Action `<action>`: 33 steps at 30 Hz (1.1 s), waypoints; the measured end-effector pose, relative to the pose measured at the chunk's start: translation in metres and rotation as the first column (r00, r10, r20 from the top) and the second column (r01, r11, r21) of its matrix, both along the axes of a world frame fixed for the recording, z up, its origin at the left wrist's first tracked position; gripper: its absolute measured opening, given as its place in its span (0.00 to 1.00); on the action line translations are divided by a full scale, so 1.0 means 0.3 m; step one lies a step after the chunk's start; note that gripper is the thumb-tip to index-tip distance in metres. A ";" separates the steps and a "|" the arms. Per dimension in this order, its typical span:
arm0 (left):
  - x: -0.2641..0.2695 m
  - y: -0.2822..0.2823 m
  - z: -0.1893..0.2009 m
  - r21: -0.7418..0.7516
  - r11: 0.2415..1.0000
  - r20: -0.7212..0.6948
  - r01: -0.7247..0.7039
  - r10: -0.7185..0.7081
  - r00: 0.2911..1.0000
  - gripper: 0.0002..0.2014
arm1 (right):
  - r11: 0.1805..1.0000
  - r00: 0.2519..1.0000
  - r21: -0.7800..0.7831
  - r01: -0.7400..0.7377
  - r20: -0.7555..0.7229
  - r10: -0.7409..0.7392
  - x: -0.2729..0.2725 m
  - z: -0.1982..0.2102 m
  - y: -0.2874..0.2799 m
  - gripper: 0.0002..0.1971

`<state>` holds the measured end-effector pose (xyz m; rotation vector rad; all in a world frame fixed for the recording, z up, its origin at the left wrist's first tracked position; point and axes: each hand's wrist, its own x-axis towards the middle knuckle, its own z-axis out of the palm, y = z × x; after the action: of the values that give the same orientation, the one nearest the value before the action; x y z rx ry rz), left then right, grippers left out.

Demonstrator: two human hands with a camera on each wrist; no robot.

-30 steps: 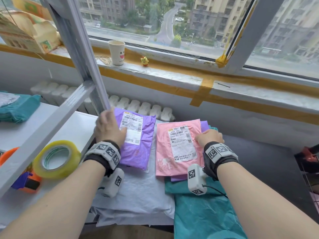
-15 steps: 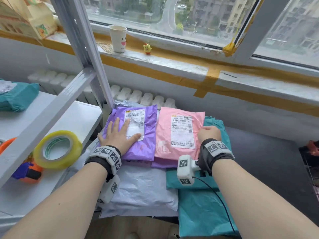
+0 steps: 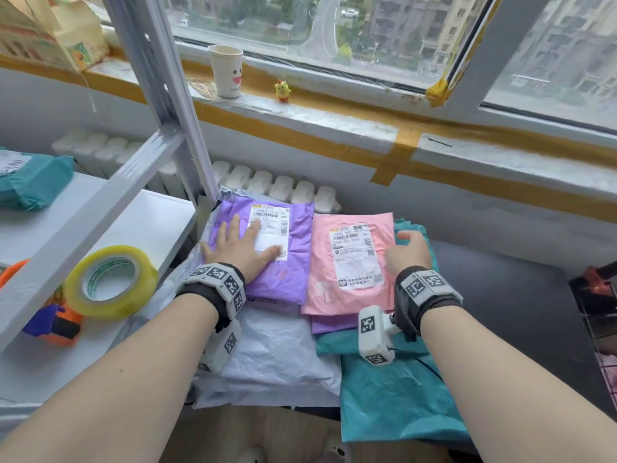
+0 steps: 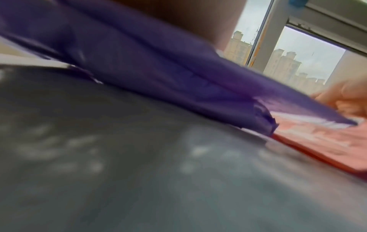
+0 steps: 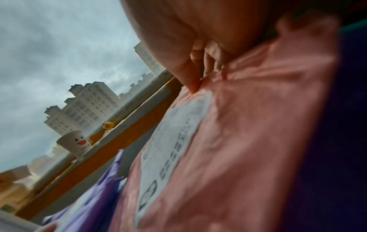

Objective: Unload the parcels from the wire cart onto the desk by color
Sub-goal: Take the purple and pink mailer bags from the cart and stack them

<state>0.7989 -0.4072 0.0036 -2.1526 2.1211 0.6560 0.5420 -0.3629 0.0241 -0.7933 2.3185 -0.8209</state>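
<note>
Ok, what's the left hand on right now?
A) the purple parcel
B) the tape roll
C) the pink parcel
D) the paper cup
A: the left hand lies flat, fingers spread, on the purple parcel and partly on its label, while the right hand is at the right edge of the pink parcel.

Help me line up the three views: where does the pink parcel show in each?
Head: pink parcel right of centre, beside the purple parcel.
Left wrist: pink parcel at the lower right edge.
Right wrist: pink parcel fills the right half.
Shared landmark: its white label.
</note>
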 end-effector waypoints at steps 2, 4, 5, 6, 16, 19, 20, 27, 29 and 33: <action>0.006 0.002 0.009 -0.038 0.998 -0.029 -0.042 0.041 0.999 0.39 | 1.000 0.999 -0.006 -0.008 -0.050 0.008 0.008 -0.002 -0.001 0.22; 0.028 0.001 0.017 -0.088 0.992 -0.048 -0.092 0.088 0.995 0.40 | 1.000 0.991 -0.001 0.003 -0.131 -0.003 -0.003 0.004 0.005 0.23; 0.043 0.002 0.024 -0.094 0.988 -0.072 -0.125 0.118 0.990 0.40 | 1.000 0.989 0.013 0.012 -0.150 -0.010 -0.013 0.007 0.011 0.24; 0.060 0.000 0.024 -0.088 0.983 -0.104 -0.163 0.153 0.983 0.40 | 0.999 0.989 0.037 0.017 -0.149 -0.012 -0.024 0.006 0.018 0.25; 0.108 0.034 0.011 -0.007 0.978 -0.185 -0.206 0.202 0.962 0.45 | 0.984 0.997 0.166 -0.073 -0.022 0.078 -0.016 -0.010 0.047 0.36; 0.094 0.033 0.094 -0.100 0.977 -0.149 -0.190 0.174 0.973 0.41 | 0.990 0.994 0.109 -0.090 -0.045 0.095 -0.035 0.035 0.059 0.33; 0.081 0.029 0.122 -0.121 0.978 -0.137 -0.168 0.151 0.979 0.40 | 0.990 0.993 0.098 -0.104 -0.047 0.109 -0.040 0.050 0.068 0.31; -0.221 0.080 0.249 -0.199 0.958 -0.158 0.208 -0.241 0.958 0.30 | 0.987 0.987 0.048 -0.151 -0.045 0.153 -0.076 0.147 0.209 0.21; -0.335 0.129 0.249 -0.185 0.924 -0.166 0.335 -0.366 0.916 0.29 | 0.988 0.987 0.039 -0.149 -0.058 0.151 -0.104 0.169 0.270 0.20; -0.523 0.243 0.253 -0.163 0.858 -0.190 0.487 -0.512 0.838 0.29 | 0.996 0.994 0.018 -0.087 -0.068 0.088 -0.193 0.219 0.422 0.16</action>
<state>0.6420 -0.3342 0.0795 -1.4941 2.7420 0.7683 0.4841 -0.2362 0.0899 -0.9231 2.3293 -0.7481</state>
